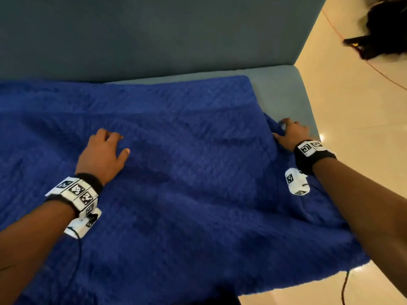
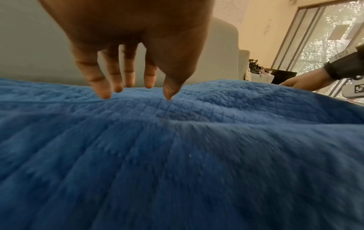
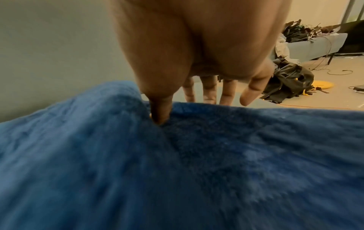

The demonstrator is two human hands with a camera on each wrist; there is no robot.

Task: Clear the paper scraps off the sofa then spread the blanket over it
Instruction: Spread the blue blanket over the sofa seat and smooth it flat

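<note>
On the one grey-blue sofa (image 1: 284, 89) lies one blue blanket (image 1: 187, 172), covering most of the seat, cut off left and near. Two hands: the left hand (image 1: 101, 155) rests loosely spread on it, holding nothing; the right hand (image 1: 290, 133) digs its thumb (image 3: 159, 112) into the right edge, fingertips hidden behind, so a grip cannot be told. Cream floor (image 1: 352, 106) at right bears one dark bag (image 1: 383, 29).

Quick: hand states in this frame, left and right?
Left hand: open, fingertips resting on the blanket.
Right hand: pinching the blanket's right edge between thumb and fingers.
</note>
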